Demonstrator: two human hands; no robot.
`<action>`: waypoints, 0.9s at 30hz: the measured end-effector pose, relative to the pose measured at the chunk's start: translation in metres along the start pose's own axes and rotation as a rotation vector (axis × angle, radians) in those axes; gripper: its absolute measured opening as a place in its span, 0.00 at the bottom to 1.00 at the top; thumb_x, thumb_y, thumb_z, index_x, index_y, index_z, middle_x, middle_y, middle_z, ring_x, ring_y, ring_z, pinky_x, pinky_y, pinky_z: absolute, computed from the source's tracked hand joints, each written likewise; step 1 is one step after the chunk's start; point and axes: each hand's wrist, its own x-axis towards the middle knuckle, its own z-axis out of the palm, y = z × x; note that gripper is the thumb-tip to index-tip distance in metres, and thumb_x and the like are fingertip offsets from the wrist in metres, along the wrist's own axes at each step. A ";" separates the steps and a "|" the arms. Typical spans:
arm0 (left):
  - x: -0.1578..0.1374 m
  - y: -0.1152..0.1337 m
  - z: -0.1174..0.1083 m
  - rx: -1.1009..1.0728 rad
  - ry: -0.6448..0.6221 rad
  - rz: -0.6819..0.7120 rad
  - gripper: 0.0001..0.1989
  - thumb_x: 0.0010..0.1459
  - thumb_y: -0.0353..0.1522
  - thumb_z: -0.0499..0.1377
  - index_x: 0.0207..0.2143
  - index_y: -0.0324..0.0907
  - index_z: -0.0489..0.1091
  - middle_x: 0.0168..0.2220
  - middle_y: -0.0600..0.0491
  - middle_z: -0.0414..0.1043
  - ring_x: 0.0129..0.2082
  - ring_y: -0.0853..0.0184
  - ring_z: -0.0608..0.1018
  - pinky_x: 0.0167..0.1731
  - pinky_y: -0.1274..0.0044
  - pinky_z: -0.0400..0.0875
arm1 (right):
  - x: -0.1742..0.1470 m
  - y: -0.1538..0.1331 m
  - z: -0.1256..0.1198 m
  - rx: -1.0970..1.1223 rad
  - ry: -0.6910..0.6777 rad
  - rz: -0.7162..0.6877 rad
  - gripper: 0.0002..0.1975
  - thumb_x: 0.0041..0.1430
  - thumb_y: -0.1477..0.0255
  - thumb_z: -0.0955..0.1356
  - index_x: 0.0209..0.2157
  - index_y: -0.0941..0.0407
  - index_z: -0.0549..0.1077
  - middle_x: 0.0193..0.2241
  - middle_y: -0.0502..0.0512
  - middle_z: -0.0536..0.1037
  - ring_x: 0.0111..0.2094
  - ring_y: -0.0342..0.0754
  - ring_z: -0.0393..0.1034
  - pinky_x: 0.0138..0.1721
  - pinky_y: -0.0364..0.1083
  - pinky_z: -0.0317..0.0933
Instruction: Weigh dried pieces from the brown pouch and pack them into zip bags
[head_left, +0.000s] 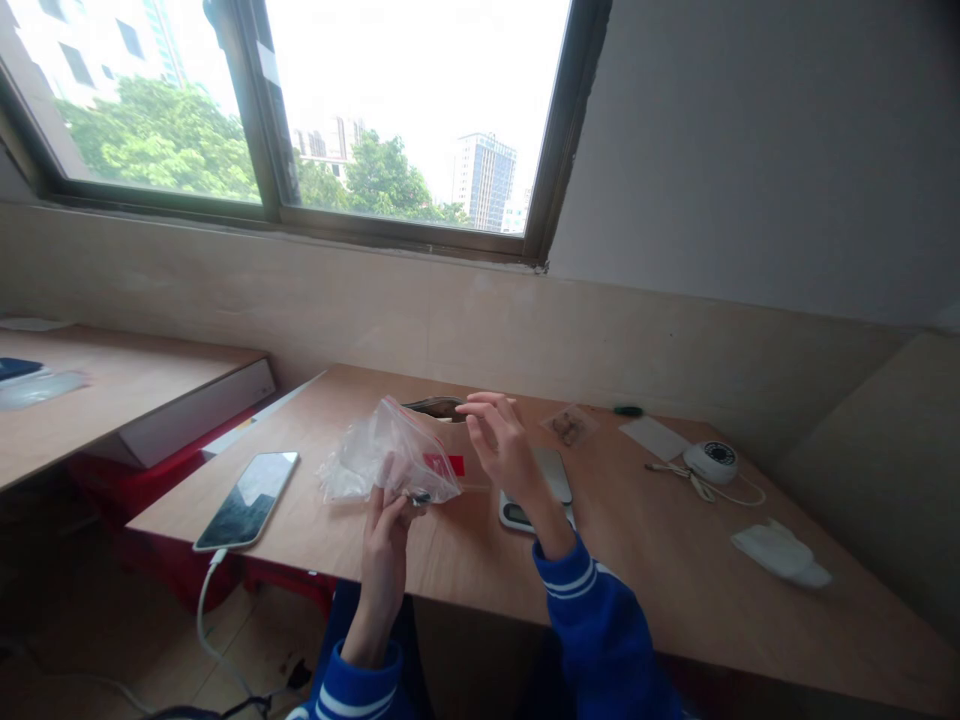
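My left hand [388, 530] pinches the lower edge of a crumpled clear plastic bag [382, 455] with a red strip [444, 464] near its mouth, holding it just above the wooden table [660, 560]. My right hand [504, 445] hovers right of the bag with fingers spread and nothing in it, above a small digital scale [553, 488]. A dark object [435, 406] lies behind the bag, partly hidden.
A smartphone [249, 498] on a white cable lies at the table's left edge. A small clear packet [570, 425], a green pen [628, 410], a white round device [711, 460] with cord and a folded white cloth [780, 553] lie to the right. Another desk [112, 390] stands left.
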 end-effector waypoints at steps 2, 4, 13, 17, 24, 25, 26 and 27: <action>-0.001 -0.002 0.001 -0.018 -0.045 0.005 0.35 0.51 0.30 0.57 0.63 0.52 0.55 0.59 0.51 0.65 0.48 0.65 0.74 0.46 0.74 0.68 | -0.003 -0.009 0.001 0.150 -0.048 0.019 0.11 0.65 0.72 0.60 0.40 0.54 0.74 0.40 0.56 0.75 0.45 0.49 0.67 0.50 0.50 0.60; -0.001 -0.005 0.001 -0.026 -0.079 0.014 0.38 0.49 0.29 0.57 0.63 0.53 0.54 0.57 0.52 0.67 0.52 0.63 0.72 0.51 0.71 0.65 | -0.007 -0.015 0.002 0.288 -0.166 0.060 0.11 0.64 0.73 0.60 0.39 0.54 0.73 0.38 0.54 0.76 0.41 0.47 0.70 0.45 0.47 0.63; -0.001 -0.004 -0.001 0.039 -0.159 0.068 0.36 0.51 0.32 0.63 0.62 0.51 0.56 0.55 0.50 0.69 0.57 0.59 0.69 0.57 0.69 0.62 | -0.012 -0.009 0.004 0.375 -0.524 0.184 0.06 0.59 0.70 0.68 0.36 0.55 0.77 0.35 0.51 0.78 0.34 0.44 0.71 0.37 0.42 0.65; -0.001 -0.003 -0.002 0.136 -0.158 0.078 0.30 0.52 0.35 0.64 0.58 0.47 0.63 0.56 0.48 0.69 0.58 0.57 0.68 0.56 0.69 0.63 | -0.012 -0.005 0.004 0.422 -0.614 0.152 0.09 0.58 0.68 0.69 0.41 0.54 0.77 0.38 0.52 0.79 0.38 0.47 0.73 0.41 0.44 0.66; 0.000 -0.010 -0.005 0.149 -0.186 0.084 0.22 0.53 0.37 0.64 0.51 0.43 0.72 0.53 0.47 0.72 0.56 0.55 0.71 0.56 0.66 0.63 | -0.011 -0.005 0.000 0.473 -0.584 0.117 0.08 0.57 0.69 0.70 0.39 0.52 0.78 0.40 0.50 0.79 0.42 0.47 0.73 0.46 0.46 0.66; 0.000 -0.011 -0.006 0.124 -0.176 0.070 0.22 0.52 0.37 0.64 0.50 0.43 0.72 0.52 0.47 0.73 0.55 0.55 0.71 0.56 0.66 0.64 | -0.010 -0.004 -0.002 0.469 -0.572 0.131 0.08 0.57 0.69 0.70 0.39 0.53 0.78 0.39 0.50 0.80 0.41 0.47 0.73 0.45 0.46 0.66; 0.001 -0.011 -0.007 0.095 -0.156 0.054 0.22 0.51 0.37 0.65 0.49 0.43 0.73 0.51 0.47 0.73 0.55 0.56 0.71 0.55 0.66 0.65 | -0.010 -0.003 -0.005 0.456 -0.554 0.146 0.08 0.57 0.69 0.70 0.39 0.54 0.78 0.39 0.51 0.80 0.40 0.47 0.73 0.43 0.45 0.67; 0.003 -0.011 -0.008 0.065 -0.127 0.039 0.22 0.50 0.37 0.66 0.48 0.44 0.73 0.50 0.48 0.74 0.54 0.56 0.72 0.55 0.67 0.66 | -0.010 -0.002 -0.008 0.439 -0.526 0.163 0.09 0.58 0.68 0.69 0.40 0.54 0.77 0.38 0.52 0.80 0.39 0.47 0.73 0.41 0.45 0.67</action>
